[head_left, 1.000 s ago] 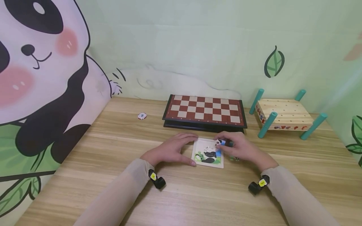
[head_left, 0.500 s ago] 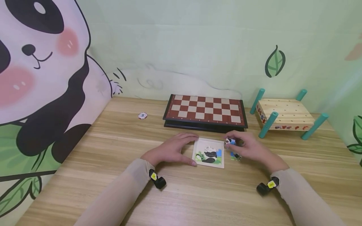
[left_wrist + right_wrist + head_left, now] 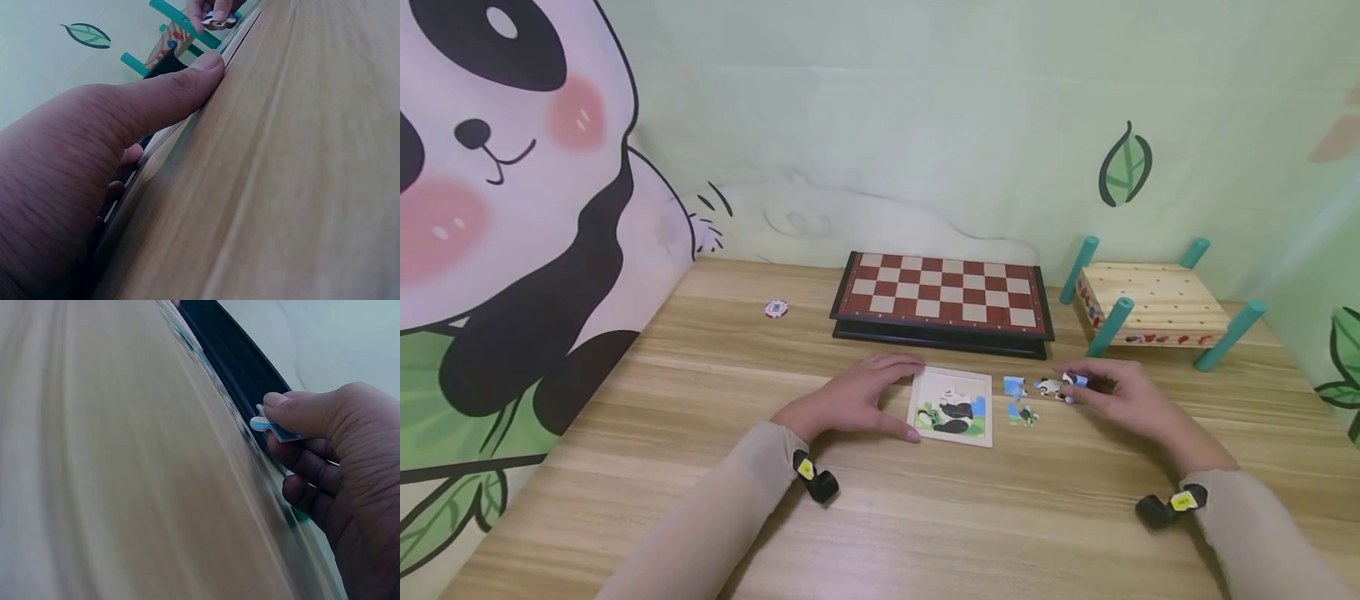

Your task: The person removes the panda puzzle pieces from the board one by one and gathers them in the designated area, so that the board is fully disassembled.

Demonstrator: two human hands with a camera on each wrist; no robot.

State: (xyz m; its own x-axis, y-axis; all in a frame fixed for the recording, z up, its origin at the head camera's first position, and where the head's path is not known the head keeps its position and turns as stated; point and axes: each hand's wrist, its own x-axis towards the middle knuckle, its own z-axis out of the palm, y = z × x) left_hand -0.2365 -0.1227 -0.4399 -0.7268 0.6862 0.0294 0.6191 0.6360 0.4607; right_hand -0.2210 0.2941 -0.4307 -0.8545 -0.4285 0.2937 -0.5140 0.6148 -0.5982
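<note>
A shallow white puzzle tray (image 3: pixel 940 383) lies on the table, partly filled with a panda picture; its upper part is bare. At its left side rests my left hand (image 3: pixel 857 396), thumb stretched to the near corner and fingers reaching the far one. In the left wrist view the thumb (image 3: pixel 175 87) lies straight along the tray's edge. My right hand (image 3: pixel 1123 400) pinches a blue, black and white puzzle piece (image 3: pixel 275 428) between thumb and fingers, right of the tray. Loose pieces lie between them: a blue piece (image 3: pixel 1014 387), a green one (image 3: pixel 1021 414) and a panda piece (image 3: pixel 1047 387).
Behind the tray stands a folded red-and-white chessboard (image 3: pixel 943 292). A wooden pegboard (image 3: pixel 1153 304) with teal legs is at the back right. One poker chip (image 3: pixel 777 309) lies at the back left, before the panda-printed wall cloth (image 3: pixel 850 125).
The right hand has moved right, away from the tray, carrying the puzzle piece from over its upper right corner. Loose pieces it covered are now visible. The left hand stays put.
</note>
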